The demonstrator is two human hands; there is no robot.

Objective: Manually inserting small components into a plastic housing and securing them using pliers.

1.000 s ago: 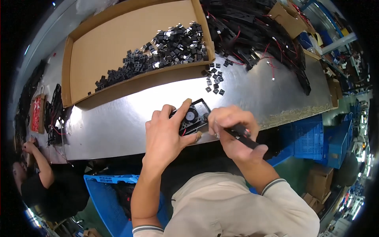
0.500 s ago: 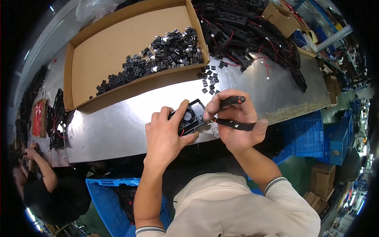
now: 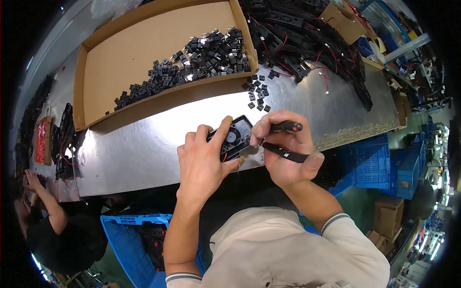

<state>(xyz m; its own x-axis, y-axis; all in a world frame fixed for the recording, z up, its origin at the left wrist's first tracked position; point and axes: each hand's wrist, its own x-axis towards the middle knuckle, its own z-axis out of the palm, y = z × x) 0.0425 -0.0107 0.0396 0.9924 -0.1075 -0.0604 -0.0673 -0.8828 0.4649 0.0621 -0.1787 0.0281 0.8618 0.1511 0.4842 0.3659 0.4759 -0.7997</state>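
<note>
My left hand (image 3: 200, 154) grips a black plastic housing (image 3: 244, 126) over the front of the metal table, fingers along its left side and thumb at its near edge. A small round fan (image 3: 233, 137) sits in that housing, with a bit of red wire beside it. In my right hand (image 3: 294, 168) is a pair of pliers (image 3: 286, 152) with black handles marked in red. The handles are spread within my curled fingers. The jaws point left at the housing's right edge, where my fingertips mostly hide them; whether they touch it I cannot tell.
A shallow cardboard box (image 3: 168, 98) holds many small black parts. Loose black square pieces (image 3: 259, 91) lie beside it. Black assemblies with red wires (image 3: 331, 57) are heaped at the back right. Blue crates (image 3: 370, 163) stand below the table; a co-worker (image 3: 62, 230) is at left.
The housing and both hands keep nearly the same pose, a touch further right in the picture. The whole view has shifted slightly. At left, the co-worker's hand has moved.
</note>
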